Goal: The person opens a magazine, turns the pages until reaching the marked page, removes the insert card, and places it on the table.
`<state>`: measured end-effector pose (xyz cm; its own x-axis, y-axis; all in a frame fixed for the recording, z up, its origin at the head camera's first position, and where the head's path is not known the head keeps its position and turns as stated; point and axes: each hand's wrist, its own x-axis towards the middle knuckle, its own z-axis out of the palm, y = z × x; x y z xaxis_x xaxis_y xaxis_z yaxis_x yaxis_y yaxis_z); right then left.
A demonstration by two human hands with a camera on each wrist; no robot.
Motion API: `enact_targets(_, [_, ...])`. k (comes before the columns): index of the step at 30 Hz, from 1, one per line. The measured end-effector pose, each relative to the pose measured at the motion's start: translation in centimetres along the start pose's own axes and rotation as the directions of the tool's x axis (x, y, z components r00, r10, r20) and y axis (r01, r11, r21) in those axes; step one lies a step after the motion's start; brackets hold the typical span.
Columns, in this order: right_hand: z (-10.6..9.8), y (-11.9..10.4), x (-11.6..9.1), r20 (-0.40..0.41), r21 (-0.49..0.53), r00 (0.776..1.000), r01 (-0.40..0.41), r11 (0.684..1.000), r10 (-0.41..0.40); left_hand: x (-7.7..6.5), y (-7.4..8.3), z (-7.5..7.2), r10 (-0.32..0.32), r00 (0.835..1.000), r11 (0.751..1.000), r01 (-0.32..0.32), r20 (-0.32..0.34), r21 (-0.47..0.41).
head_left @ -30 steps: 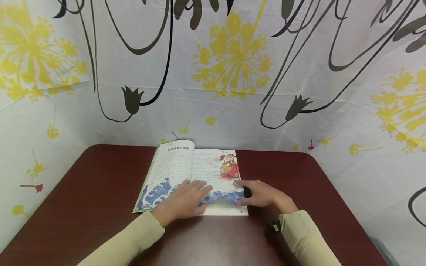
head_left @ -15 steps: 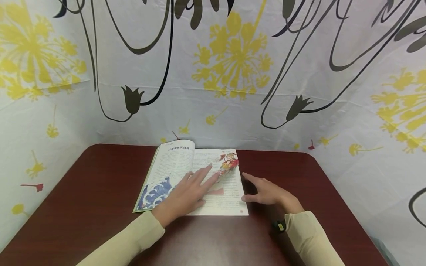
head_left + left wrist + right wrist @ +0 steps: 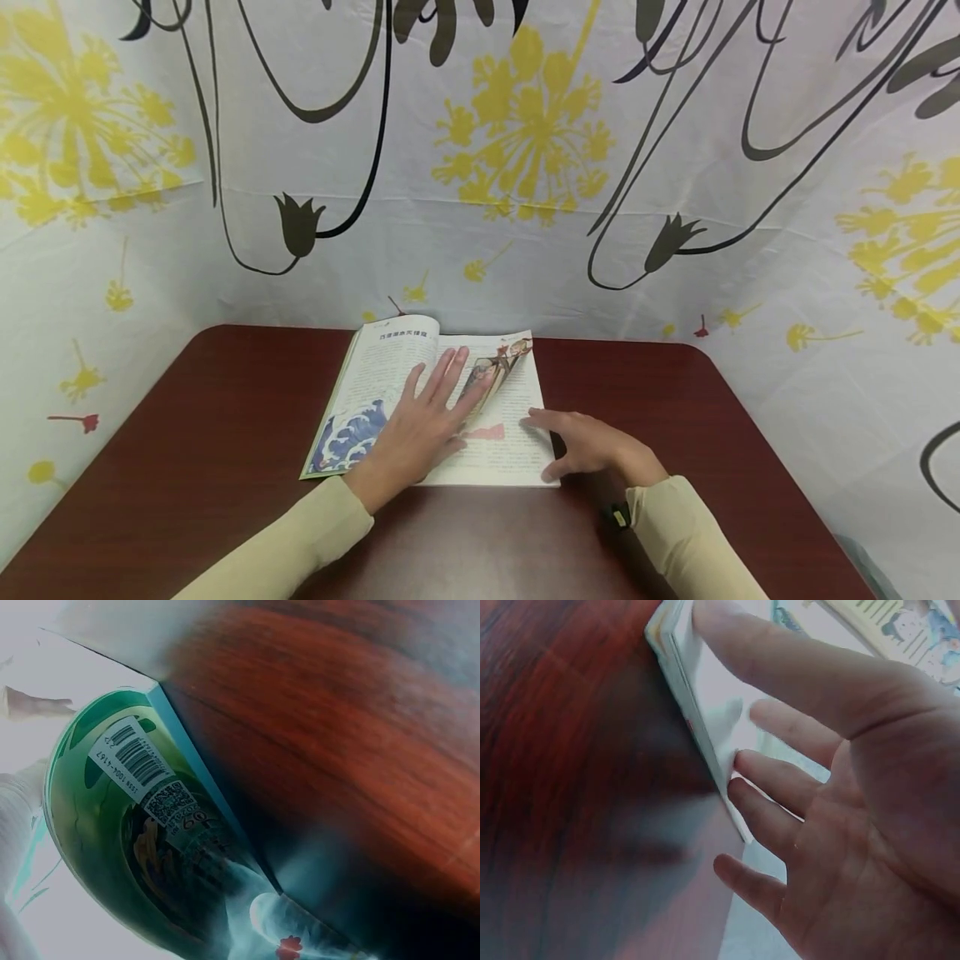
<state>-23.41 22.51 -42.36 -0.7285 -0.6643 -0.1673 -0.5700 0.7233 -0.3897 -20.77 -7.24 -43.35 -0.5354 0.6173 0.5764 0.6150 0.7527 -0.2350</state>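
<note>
An open magazine lies on the table, with text and blue waves on its left page. My left hand lies over the middle with fingers spread straight, against a half-turned page that curls up on its right. In the left wrist view the green cover shows a barcode label; the left fingers are mostly out of sight there. At the right edge of the magazine, my right hand has its fingertips over the page and thumb at the border. The right wrist view shows those fingers loosely extended, pinching nothing.
The dark red-brown table extends around the magazine on both sides and in front. Behind and beside it hangs a white cloth with yellow and dark flower prints. A dark band with a yellow patch sits at the right wrist.
The page with the red-robed figure and waves has lifted and swung left, uncovering a text page. My left fingers spread and moved up the magazine; the right hand drew away, then came back.
</note>
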Motion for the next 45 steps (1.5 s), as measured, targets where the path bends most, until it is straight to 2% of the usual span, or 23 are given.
enact_targets(8, [-0.12, -0.42, 0.44, 0.017, -0.025, 0.999, -0.039, 0.999, 0.04, 0.19, -0.26, -0.07, 0.018, 1.0, 0.994, -0.016, -0.021, 0.105])
enact_targets(14, [0.1, -0.44, 0.5, 0.009, -0.044, 0.999, -0.041, 0.998, 0.042, 0.12, -0.28, 0.08, 0.027, 0.997, 0.991, -0.037, 0.074, 0.132])
enact_targets(20, [0.28, -0.53, 0.26, 0.002, -0.037, 0.999, -0.035, 0.999, 0.035, 0.05, -0.36, 0.19, 0.038, 0.994, 0.976, -0.059, 0.1, 0.208])
enact_targets(25, [0.37, -0.6, 0.3, -0.007, -0.056, 1.0, -0.024, 0.998, 0.024, -0.07, -0.31, 0.14, 0.039, 0.977, 0.963, -0.093, 0.207, 0.253])
enact_targets(30, [0.42, -0.6, 0.25, -0.009, -0.052, 0.999, -0.032, 0.998, 0.031, -0.1, -0.15, -0.13, 0.043, 0.956, 0.959, -0.121, 0.289, 0.258])
enact_targets(37, [0.42, -0.58, 0.23, -0.029, -0.054, 0.999, -0.029, 0.998, 0.027, -0.05, -0.11, -0.19, 0.042, 0.948, 0.966, -0.119, 0.314, 0.228])
enact_targets(42, [0.34, -0.65, 0.14, -0.032, -0.04, 0.999, -0.028, 0.999, 0.027, -0.06, -0.18, -0.28, 0.017, 0.945, 0.978, -0.085, 0.328, 0.193])
enact_targets(45, [0.2, -0.77, 0.02, -0.024, -0.026, 0.999, -0.03, 0.999, 0.029, -0.11, -0.17, -0.45, -0.034, 0.936, 0.986, -0.026, 0.35, 0.165])
